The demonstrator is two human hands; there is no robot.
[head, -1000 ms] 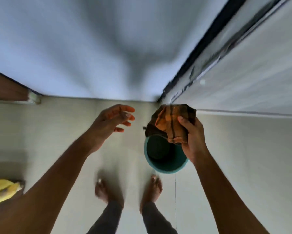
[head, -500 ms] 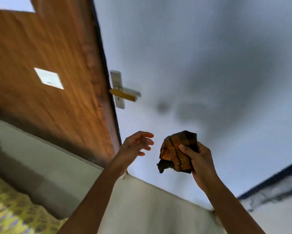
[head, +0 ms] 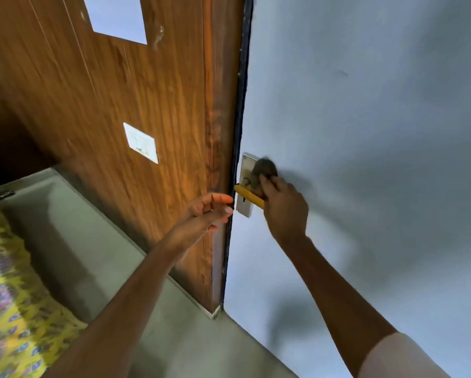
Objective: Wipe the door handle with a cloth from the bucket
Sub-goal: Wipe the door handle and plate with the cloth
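Door handle point(head: 249, 196): right hand point(head: 283, 207) presses bunched cloth point(head: 265, 170) there; left hand point(head: 208, 214) loosely curled, empty. Hard push risks unlatching door point(head: 365, 132).

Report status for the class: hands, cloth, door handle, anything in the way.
Right hand shut on cloth, pressing it at the handle plate. Left hand open, empty, beside door edge. Yellow door handle partly covered by the right hand. Nothing in the way.

My right hand point(head: 282, 205) presses the bunched cloth point(head: 264, 170) against the metal plate point(head: 244, 184) just above the yellow door handle point(head: 246, 194). My left hand point(head: 207, 214) hovers loosely curled, empty, beside the wooden door edge point(head: 218, 132).
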